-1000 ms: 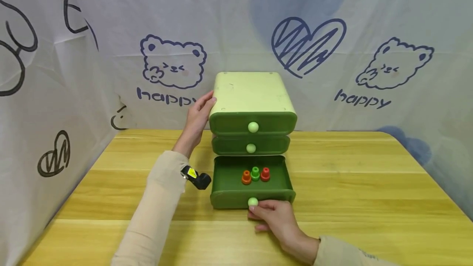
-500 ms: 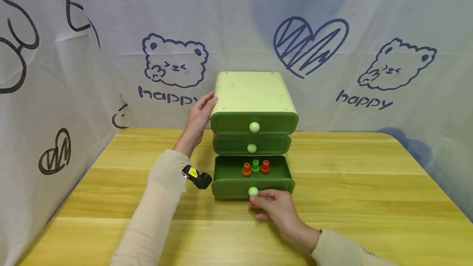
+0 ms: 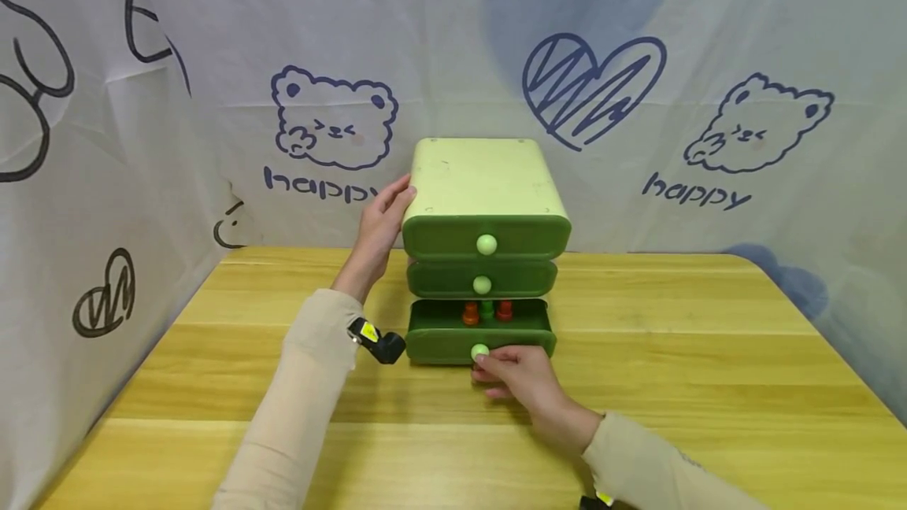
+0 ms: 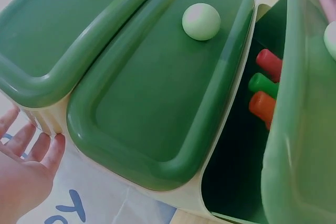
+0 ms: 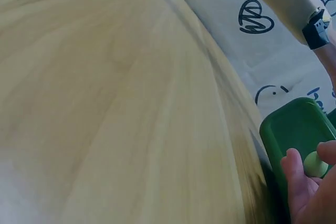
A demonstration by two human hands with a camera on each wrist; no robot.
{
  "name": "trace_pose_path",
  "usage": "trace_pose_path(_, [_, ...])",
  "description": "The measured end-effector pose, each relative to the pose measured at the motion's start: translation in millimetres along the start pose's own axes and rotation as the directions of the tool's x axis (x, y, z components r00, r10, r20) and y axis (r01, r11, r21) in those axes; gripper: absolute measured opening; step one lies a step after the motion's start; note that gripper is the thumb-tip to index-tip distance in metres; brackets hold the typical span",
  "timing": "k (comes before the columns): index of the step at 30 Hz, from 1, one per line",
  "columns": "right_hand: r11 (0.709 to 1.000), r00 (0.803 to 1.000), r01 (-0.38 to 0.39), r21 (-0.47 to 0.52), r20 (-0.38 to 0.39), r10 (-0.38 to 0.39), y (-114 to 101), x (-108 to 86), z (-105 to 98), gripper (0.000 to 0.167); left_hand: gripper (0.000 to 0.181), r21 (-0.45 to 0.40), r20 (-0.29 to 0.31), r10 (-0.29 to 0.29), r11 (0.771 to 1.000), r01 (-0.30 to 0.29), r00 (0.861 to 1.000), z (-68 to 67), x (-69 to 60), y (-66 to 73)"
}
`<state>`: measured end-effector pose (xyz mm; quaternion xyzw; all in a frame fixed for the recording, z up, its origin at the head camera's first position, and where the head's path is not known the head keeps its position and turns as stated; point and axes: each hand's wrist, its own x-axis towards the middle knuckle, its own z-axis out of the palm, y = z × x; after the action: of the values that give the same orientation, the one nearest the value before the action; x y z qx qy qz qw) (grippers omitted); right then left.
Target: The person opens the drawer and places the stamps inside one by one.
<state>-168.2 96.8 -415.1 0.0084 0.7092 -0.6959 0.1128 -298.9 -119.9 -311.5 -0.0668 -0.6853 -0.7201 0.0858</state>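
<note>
A small three-drawer cabinet with a pale yellow top point(image 3: 485, 175) and green drawer fronts stands at the back of the table. My left hand point(image 3: 379, 227) rests against the cabinet's left side, its fingers fairly straight. My right hand point(image 3: 531, 388) pinches the round pale green knob point(image 3: 479, 352) of the bottom drawer point(image 3: 439, 347) between thumb and fingers. That drawer is partly pulled out. Inside stand an orange peg-like piece point(image 3: 471, 314), a green one point(image 3: 486, 309) and a red one point(image 3: 504, 311), their lower parts partly hidden by the drawer front.
The middle drawer point(image 3: 432, 279) and top drawer point(image 3: 439, 238) are pushed in, each with a round knob. Wooden tabletop point(image 3: 708, 352) extends on both sides. A white cloth with drawings point(image 3: 453, 38) hangs behind. A black camera point(image 3: 386, 346) sits on the left wrist.
The bottom drawer has slid inward toward the cabinet, my right hand moving with its knob. The three pieces have travelled back with it. My left hand has stayed at the cabinet's side.
</note>
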Motion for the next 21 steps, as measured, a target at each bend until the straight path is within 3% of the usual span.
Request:
trace_pose_path(9, [0.999,0.998,0.037,-0.035,-0.045,-0.038,-3,8.9,1,0.021,0.049,-0.001,0.006,0.004,1.0,-0.004,1.0,-0.3,-1.6,1.3])
trace_pose_path(21, [0.985,0.994,0.095,-0.146,-0.038,-0.101,-1,30.6,-3,0.017,0.048,-0.009,0.018,0.001,1.0,0.0,1.0,-0.4,-1.0,-0.2])
